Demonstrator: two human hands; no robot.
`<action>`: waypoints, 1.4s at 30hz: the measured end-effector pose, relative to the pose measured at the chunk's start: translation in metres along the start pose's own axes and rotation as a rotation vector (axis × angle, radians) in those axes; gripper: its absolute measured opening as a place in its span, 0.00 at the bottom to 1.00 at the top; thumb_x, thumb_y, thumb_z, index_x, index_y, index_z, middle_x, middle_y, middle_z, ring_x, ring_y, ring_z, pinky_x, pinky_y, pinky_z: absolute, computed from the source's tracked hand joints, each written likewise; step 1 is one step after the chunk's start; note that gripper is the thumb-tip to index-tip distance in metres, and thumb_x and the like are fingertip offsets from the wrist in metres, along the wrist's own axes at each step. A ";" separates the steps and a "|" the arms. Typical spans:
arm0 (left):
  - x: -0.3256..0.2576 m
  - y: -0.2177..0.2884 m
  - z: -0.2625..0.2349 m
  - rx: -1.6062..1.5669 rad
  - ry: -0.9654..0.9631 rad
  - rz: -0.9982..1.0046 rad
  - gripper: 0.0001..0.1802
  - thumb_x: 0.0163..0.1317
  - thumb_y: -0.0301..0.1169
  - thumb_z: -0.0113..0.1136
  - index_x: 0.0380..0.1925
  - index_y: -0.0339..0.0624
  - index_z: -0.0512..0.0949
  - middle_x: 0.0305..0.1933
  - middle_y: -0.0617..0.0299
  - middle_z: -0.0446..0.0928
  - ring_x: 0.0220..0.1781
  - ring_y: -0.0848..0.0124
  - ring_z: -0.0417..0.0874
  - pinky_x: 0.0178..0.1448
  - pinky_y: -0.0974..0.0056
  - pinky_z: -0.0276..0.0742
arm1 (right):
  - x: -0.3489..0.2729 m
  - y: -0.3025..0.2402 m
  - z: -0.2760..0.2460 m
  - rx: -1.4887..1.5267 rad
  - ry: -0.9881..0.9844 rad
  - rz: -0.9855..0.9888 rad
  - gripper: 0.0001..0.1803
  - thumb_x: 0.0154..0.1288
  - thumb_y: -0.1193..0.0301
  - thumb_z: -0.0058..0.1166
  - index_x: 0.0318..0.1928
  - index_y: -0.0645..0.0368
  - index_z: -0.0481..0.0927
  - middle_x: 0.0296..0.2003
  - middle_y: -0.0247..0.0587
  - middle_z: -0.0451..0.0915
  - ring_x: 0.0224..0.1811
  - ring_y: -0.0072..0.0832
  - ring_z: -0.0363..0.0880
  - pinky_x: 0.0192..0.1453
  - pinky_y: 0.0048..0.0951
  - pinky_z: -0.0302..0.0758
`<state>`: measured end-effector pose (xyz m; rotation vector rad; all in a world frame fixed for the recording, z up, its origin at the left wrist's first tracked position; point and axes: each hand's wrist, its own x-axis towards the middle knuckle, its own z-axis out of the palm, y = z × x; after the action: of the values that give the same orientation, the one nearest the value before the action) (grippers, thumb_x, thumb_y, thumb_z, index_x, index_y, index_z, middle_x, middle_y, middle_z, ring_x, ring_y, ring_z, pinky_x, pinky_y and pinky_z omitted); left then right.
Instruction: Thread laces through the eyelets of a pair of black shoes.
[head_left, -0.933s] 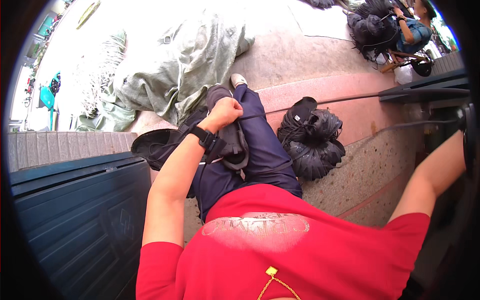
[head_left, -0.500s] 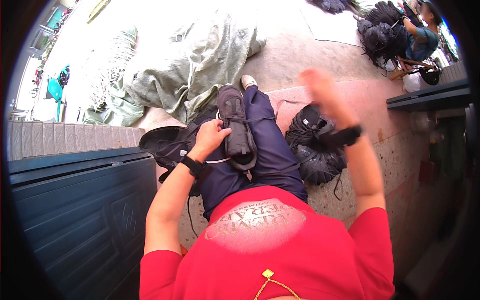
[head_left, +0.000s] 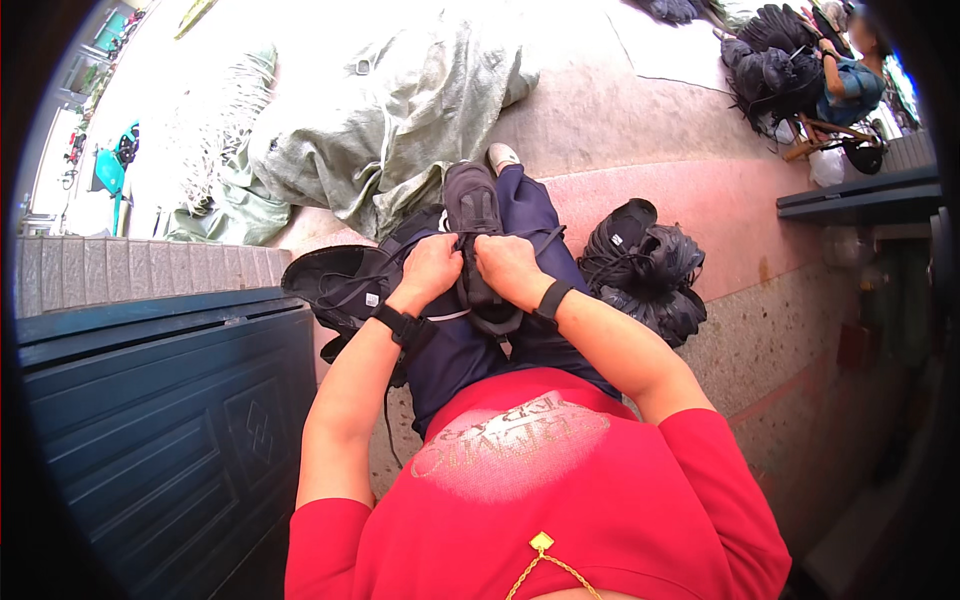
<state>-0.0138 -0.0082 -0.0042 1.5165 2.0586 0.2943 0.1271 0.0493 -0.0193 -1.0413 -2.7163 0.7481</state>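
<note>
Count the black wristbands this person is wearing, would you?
2: one wristband on the left wrist, one wristband on the right wrist, both just behind the hands gripping the dark shoe.

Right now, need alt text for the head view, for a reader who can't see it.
Seen from above, a seated person in a red shirt holds a black shoe on their lap, left hand and right hand gripping it at the laces. A pile of black shoes lies on the pavement to their right, a dark blue panelled door to their left.
</note>
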 end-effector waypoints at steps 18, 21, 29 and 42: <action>0.040 -0.022 -0.004 -0.226 0.076 0.065 0.23 0.49 0.25 0.58 0.48 0.35 0.71 0.29 0.56 0.77 0.30 0.70 0.78 0.38 0.67 0.73 | -0.028 -0.003 -0.004 -0.170 0.079 -0.476 0.07 0.54 0.69 0.45 0.26 0.60 0.68 0.15 0.40 0.72 0.16 0.33 0.75 0.18 0.32 0.69; 0.039 -0.012 -0.022 -0.435 -0.090 -0.072 0.21 0.51 0.26 0.57 0.47 0.35 0.71 0.27 0.61 0.75 0.26 0.73 0.74 0.34 0.69 0.72 | -0.040 -0.003 -0.006 -0.065 0.155 -0.362 0.07 0.53 0.69 0.46 0.25 0.60 0.69 0.14 0.38 0.69 0.16 0.33 0.73 0.19 0.32 0.68; 0.040 -0.012 -0.007 -0.253 -0.093 0.074 0.13 0.46 0.32 0.63 0.31 0.36 0.77 0.28 0.55 0.76 0.32 0.64 0.77 0.37 0.62 0.72 | -0.040 -0.010 -0.002 -0.091 0.108 -0.309 0.07 0.51 0.69 0.47 0.25 0.60 0.70 0.17 0.40 0.72 0.19 0.34 0.74 0.21 0.32 0.70; 0.032 0.000 -0.050 -0.928 -0.331 -0.232 0.07 0.55 0.26 0.54 0.36 0.43 0.71 0.24 0.69 0.72 0.25 0.82 0.71 0.25 0.77 0.63 | -0.021 0.031 -0.015 0.364 0.302 -0.419 0.08 0.51 0.70 0.45 0.24 0.61 0.72 0.22 0.47 0.73 0.26 0.46 0.72 0.31 0.42 0.70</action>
<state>-0.0476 0.0285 0.0267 0.6926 1.4682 0.7242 0.1656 0.0612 -0.0203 -0.4416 -2.3058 0.8757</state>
